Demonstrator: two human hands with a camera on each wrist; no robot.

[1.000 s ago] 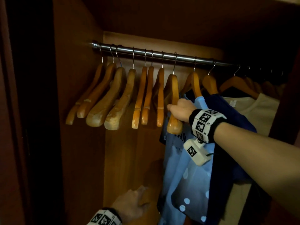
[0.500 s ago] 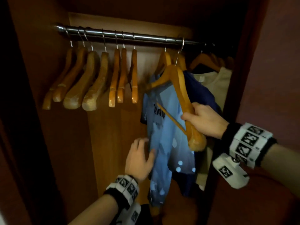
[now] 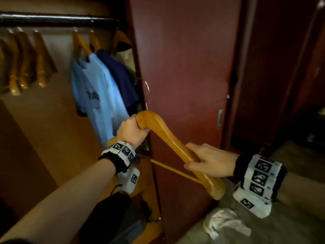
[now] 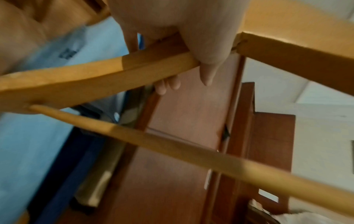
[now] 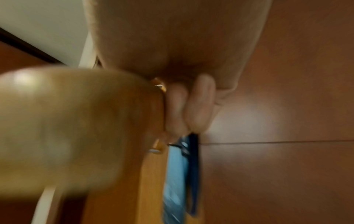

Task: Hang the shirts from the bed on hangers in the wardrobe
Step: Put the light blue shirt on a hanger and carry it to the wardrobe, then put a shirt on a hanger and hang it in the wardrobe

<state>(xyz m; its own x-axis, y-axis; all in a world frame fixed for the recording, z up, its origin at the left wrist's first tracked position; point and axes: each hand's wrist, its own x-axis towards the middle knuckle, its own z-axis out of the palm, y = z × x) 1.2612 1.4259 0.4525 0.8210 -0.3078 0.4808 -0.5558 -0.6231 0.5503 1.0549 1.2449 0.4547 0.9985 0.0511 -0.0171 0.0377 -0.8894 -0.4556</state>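
Note:
A wooden hanger with a metal hook is off the rail, held in front of the wardrobe door. My left hand grips it at the neck, just below the hook. My right hand is curled round its lower arm. In the left wrist view my left hand wraps the hanger arm above the crossbar. The right wrist view is blurred, with fingers against the hanger end. A white garment lies crumpled on the bed.
On the rail hang a light blue shirt and a dark blue shirt, with several empty wooden hangers to their left. The red-brown wardrobe door stands right behind the hanger. A dark object sits on the wardrobe floor.
The right hand lifted the hanger off the rail and brought it down and right, before the door. The left hand rose and took hold of its neck. The view swung right.

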